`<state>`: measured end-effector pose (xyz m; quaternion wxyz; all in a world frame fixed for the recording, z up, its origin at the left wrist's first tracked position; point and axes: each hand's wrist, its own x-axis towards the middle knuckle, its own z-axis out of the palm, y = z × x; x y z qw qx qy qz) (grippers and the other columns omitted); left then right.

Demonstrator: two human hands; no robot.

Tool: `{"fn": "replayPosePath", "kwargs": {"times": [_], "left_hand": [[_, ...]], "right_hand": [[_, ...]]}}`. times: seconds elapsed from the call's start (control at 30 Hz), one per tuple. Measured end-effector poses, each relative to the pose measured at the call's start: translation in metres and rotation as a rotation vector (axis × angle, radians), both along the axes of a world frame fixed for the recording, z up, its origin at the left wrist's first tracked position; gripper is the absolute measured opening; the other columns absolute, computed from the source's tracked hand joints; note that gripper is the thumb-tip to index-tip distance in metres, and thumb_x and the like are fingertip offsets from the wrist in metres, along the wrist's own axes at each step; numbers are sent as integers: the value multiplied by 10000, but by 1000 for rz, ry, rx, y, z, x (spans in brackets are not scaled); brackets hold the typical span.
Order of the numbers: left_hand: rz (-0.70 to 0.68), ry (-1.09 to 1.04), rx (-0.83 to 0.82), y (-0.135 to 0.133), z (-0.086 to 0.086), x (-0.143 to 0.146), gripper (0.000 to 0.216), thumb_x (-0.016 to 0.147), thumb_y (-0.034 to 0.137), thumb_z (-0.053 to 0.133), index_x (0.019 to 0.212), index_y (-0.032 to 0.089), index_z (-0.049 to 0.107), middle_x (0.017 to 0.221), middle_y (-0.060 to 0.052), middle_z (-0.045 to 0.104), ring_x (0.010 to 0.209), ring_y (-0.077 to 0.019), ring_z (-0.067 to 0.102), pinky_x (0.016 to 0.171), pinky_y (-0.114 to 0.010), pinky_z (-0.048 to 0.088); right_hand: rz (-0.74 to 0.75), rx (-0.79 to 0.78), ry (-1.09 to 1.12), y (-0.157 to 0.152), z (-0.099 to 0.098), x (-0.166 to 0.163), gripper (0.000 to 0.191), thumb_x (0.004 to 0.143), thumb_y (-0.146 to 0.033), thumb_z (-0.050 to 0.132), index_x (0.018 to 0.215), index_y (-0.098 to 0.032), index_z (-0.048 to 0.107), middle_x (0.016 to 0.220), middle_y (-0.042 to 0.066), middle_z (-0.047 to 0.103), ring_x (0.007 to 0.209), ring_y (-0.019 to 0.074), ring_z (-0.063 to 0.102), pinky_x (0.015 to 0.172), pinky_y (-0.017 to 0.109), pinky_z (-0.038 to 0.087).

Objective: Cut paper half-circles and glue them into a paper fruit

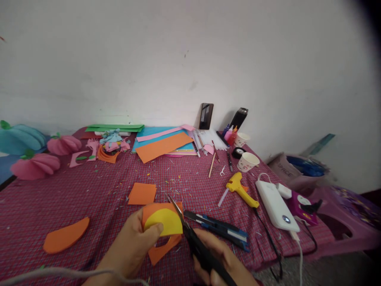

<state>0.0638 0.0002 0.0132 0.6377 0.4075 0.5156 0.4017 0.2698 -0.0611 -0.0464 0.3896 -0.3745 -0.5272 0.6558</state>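
Note:
My left hand [135, 238] pinches a yellow half-round paper piece [163, 221] laid over a sheet of orange paper [153, 208], thumb on top. In my right hand [218, 254] are black-handled scissors [199, 248], their blades at the right edge of the two papers. A partly cut orange strip [165, 250] hangs below the yellow piece. Just beyond my hands lies a stack of orange squares [142, 194]. An orange half-round cutout [67, 236] rests on the cloth to the left. Right of the blades is a blue and black box cutter [218, 228].
A yellow glue gun [239, 188], a white power bank [276, 204] and a purple power strip [303, 210] with cables occupy the right. Paper cups [248, 162] stand behind them. Coloured paper sheets [163, 147] lie at the back; paper pumpkins [35, 166] sit far left.

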Motion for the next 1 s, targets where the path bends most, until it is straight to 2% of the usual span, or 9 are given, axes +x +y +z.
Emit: {"fn": "replayPosePath", "kwargs": {"times": [0.13,0.23,0.33,0.47,0.73,0.87,1.0], "left_hand": [[21,-23,14,-1,2,2,216,613,181,600,809,148,686,563,22,613,529,-134,544,535,-240,441],[26,-46,26,0,-2,1,220,621,186,606,822,145,686,569,20,613,521,-128,533,519,-234,428],[-12,-47,10,1,-6,-1,231,614,201,620,828,141,686,594,7,632,527,-135,541,514,-242,427],[2,-66,24,1,-3,-1,199,629,202,611,807,147,678,579,15,622,521,-127,533,517,-239,423],[12,-35,21,-1,9,4,101,632,221,598,700,160,641,574,9,607,537,-137,532,537,-249,415],[43,-23,24,0,5,2,91,629,226,606,690,160,627,599,0,616,544,-139,533,552,-260,422],[17,-23,24,1,-4,-3,200,640,228,614,816,143,653,644,-9,640,547,-144,540,538,-263,418]], "right_hand": [[-39,73,-46,1,-4,1,705,705,-584,694,1317,-269,545,1013,92,649,857,241,597,698,346,512],[-49,78,-25,3,0,-1,671,704,-592,687,1282,-271,579,1030,95,648,878,251,589,705,354,505],[-16,20,71,3,5,-3,731,660,-636,701,1281,-271,574,916,67,630,741,199,559,625,306,471],[42,-65,202,2,13,-4,756,662,-642,707,1289,-252,547,721,-20,495,577,108,405,542,248,346],[54,-48,195,4,21,-6,691,702,-626,686,1264,-242,565,649,-50,411,525,79,309,481,217,253],[47,-55,228,5,28,-8,620,711,-598,694,1234,-281,593,636,-51,393,501,70,293,462,203,252],[0,-47,185,5,30,-8,655,672,-597,717,1237,-285,605,666,-25,448,521,91,323,457,212,275]]}}
